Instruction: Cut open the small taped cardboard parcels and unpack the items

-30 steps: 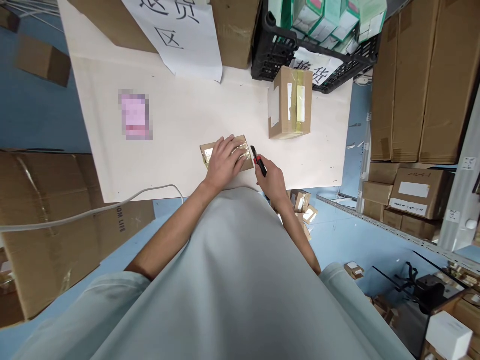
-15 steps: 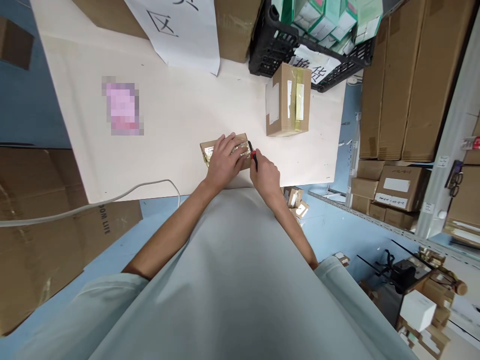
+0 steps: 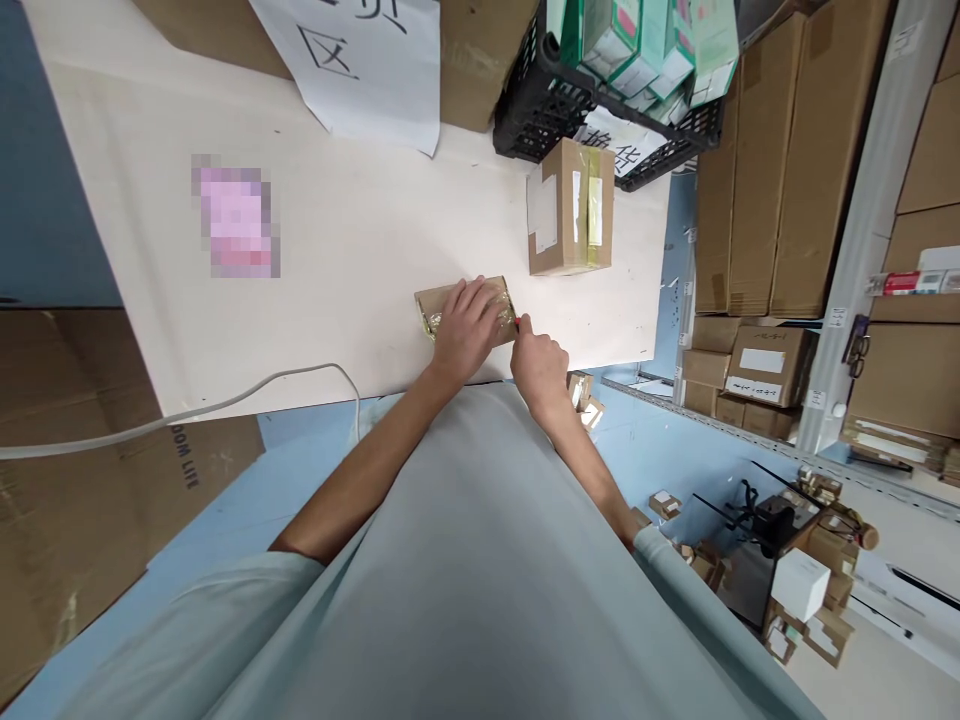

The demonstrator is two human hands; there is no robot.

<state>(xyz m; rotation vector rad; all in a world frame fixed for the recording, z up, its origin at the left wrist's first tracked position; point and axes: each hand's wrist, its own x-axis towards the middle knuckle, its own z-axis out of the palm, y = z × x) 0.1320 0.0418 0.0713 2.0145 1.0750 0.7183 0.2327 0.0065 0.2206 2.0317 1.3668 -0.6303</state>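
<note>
A small taped cardboard box [image 3: 431, 302] lies near the front edge of the pale table [image 3: 352, 230]. My left hand [image 3: 466, 325] rests flat on top of it, fingers spread over the shiny tape. My right hand [image 3: 538, 362] is closed around a red and black utility knife [image 3: 517, 322], of which only a red bit shows at the box's right end. The blade itself is hidden.
A taller taped carton [image 3: 568, 207] stands behind on the table. A black crate [image 3: 540, 110] of green-white boxes and a paper sign [image 3: 360, 60] sit at the back. A white cable [image 3: 225, 400] hangs off the front edge. Cartons stack on the right shelving.
My right hand has moved left from beside the box to its right end, and the knife, earlier plainly visible, is now mostly hidden. The left hand stays on the box.
</note>
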